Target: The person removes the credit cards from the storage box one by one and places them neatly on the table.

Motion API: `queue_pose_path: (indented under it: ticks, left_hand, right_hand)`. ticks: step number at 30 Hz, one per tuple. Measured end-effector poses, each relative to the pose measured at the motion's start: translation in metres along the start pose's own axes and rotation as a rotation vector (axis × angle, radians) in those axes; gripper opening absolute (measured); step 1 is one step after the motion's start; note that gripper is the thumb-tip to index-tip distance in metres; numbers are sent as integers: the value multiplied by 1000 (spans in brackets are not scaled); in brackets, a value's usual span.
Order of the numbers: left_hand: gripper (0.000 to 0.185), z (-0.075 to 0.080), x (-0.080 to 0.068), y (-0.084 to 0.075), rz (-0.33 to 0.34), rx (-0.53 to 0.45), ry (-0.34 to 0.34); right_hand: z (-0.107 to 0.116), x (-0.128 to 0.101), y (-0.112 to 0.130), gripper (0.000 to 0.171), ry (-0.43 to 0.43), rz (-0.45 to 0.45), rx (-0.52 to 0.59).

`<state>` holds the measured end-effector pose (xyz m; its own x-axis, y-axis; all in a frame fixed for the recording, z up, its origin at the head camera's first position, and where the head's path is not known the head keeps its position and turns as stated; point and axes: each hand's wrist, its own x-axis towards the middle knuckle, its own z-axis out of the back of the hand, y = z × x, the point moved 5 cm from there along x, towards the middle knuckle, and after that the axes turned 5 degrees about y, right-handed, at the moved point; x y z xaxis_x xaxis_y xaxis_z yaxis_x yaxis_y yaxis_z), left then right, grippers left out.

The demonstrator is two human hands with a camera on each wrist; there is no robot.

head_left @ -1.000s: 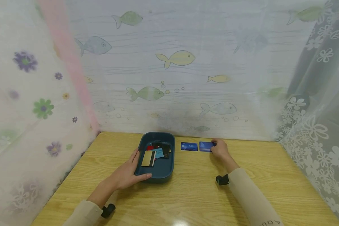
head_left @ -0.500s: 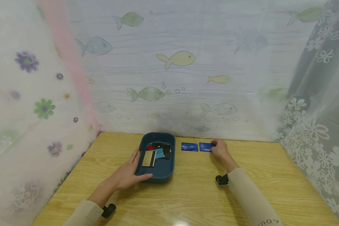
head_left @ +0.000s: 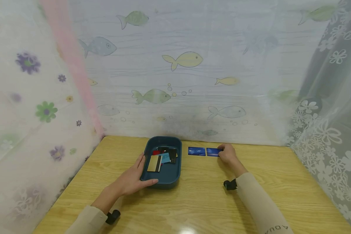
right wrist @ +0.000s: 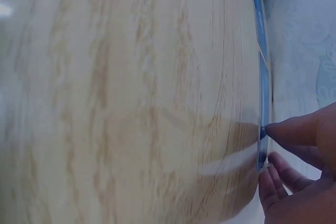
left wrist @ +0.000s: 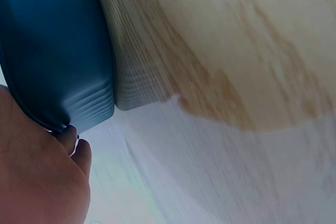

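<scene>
In the head view a dark blue tray (head_left: 163, 185) with several cards in it stands left of the middle of the table. My left hand (head_left: 128, 180) rests against its left side, fingers spread along the wall and thumb over the near rim. Two blue cards lie flat in a row to its right. One is a VIP card (head_left: 196, 151); beside it, separated by a narrow gap, is a second blue card (head_left: 213, 152). My right hand (head_left: 228, 154) pinches the right end of that second card, hiding it. The right wrist view shows fingertips on the card (right wrist: 264, 93) at the table's edge.
Inside the tray lie a gold card (head_left: 154, 163) with a dark stripe, a light blue card (head_left: 165, 158), and black and red ones. Behind the wooden table (head_left: 193, 201) hangs a fish-print curtain (head_left: 181, 78); other curtains hang at both sides.
</scene>
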<state>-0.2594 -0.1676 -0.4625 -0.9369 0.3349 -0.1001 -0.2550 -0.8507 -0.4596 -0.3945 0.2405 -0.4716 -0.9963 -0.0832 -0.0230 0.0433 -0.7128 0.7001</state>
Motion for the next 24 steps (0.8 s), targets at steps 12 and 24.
queue_pose_path:
  ticks: [12, 24]
  left_hand:
    - [125, -2, 1, 1, -2, -8, 7]
    - [126, -1, 0, 1, -3, -4, -9]
  right_hand:
    - [2, -3, 0, 42, -4, 4, -3]
    - [4, -12, 20, 41, 69, 98, -9]
